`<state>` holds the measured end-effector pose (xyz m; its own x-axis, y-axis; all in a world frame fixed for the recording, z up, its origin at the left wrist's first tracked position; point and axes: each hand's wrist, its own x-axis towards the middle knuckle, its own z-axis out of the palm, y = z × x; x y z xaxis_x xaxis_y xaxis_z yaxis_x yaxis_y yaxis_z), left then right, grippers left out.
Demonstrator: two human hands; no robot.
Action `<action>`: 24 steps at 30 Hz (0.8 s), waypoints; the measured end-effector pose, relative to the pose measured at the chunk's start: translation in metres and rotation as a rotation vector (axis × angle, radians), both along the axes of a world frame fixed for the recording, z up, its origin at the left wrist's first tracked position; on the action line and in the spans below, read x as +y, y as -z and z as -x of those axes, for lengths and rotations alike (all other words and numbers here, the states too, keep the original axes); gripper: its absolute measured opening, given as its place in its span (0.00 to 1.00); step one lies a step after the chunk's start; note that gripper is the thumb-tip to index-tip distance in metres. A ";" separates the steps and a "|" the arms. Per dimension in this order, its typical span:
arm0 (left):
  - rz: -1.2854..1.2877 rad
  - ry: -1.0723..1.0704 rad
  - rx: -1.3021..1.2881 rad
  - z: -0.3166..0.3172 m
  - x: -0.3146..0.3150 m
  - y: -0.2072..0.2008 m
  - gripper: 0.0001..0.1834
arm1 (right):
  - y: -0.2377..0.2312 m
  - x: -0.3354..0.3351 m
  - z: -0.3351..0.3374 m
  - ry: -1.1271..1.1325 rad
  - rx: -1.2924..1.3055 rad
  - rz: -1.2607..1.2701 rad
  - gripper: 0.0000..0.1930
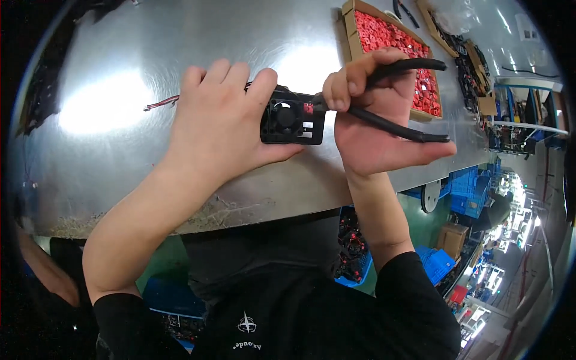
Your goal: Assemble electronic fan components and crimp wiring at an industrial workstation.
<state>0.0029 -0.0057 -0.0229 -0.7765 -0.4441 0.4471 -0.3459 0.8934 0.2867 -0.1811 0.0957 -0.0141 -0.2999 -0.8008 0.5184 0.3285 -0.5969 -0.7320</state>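
Observation:
My left hand point(225, 120) grips a black plastic housing point(292, 139) with a small round fan point(286, 116) in it, just above the metal table. The fingers wrap over its far side, and the thumb lies along its near edge. A thin dark red cable point(162, 104) runs out to the left from under this hand. In my right hand point(381, 114) is a pair of black-handled pliers point(396, 124), its handles spread apart. The head of the pliers points left at the housing's right end, near a small red piece point(308, 108) on it. My fingers partly hide the jaws.
A cardboard tray point(350, 33) full of small red parts stands at the far right of the metal table point(240, 30). Another pair of pliers point(408, 13) lies behind it. Below the table's front edge are blue crates point(437, 264). Another person's arm point(48, 270) shows at lower left.

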 end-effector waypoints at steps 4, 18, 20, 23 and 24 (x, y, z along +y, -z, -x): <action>0.009 -0.008 -0.018 -0.002 0.001 0.000 0.37 | 0.001 -0.001 -0.004 0.006 -0.025 -0.022 0.74; 0.011 -0.003 -0.023 0.000 0.002 -0.001 0.37 | 0.004 -0.004 -0.004 0.047 0.089 -0.045 0.69; 0.004 -0.002 -0.029 0.000 0.002 -0.003 0.37 | 0.004 -0.004 -0.006 0.038 0.112 -0.026 0.68; -0.021 -0.014 -0.081 -0.003 0.003 -0.003 0.37 | 0.007 -0.007 -0.015 0.095 0.193 -0.032 0.67; -0.032 -0.010 -0.089 -0.004 0.003 -0.004 0.37 | 0.010 -0.008 -0.018 0.086 0.200 0.008 0.69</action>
